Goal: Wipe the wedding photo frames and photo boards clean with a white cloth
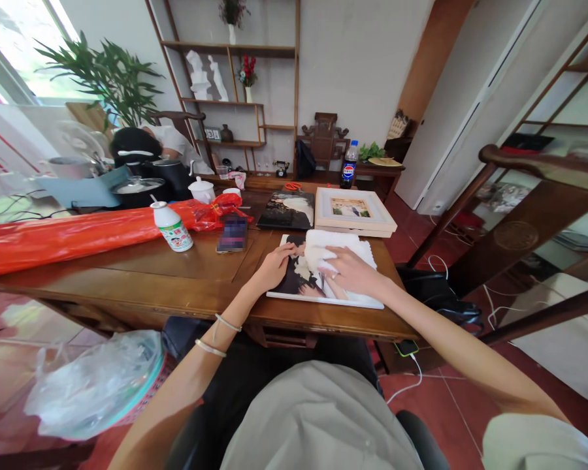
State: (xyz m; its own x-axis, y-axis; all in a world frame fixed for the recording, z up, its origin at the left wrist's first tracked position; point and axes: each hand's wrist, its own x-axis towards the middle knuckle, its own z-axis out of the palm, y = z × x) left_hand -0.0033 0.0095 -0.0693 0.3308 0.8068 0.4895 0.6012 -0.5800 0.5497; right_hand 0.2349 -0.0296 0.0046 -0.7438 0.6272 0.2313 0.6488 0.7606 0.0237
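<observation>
A photo panel (294,287) with a dark and white picture lies flat at the table's front edge. My left hand (276,264) rests on its upper left part, fingers stretched out, holding nothing. On the panel's right half my right hand (347,269) presses a folded white cloth (318,240) against the surface, its fingers over the cloth. The cloth hides much of the picture's upper right. Right behind the panel are a dark picture panel (279,212) and a pale framed photo (351,207).
A red plastic-wrapped bundle (93,228), a white bottle (173,228) and a phone (232,235) lie or stand to the left. Orange scissors (293,187) and a cola bottle (349,166) are at the back. A wooden chair (519,241) stands right; a bagged bin (108,385) stands low left.
</observation>
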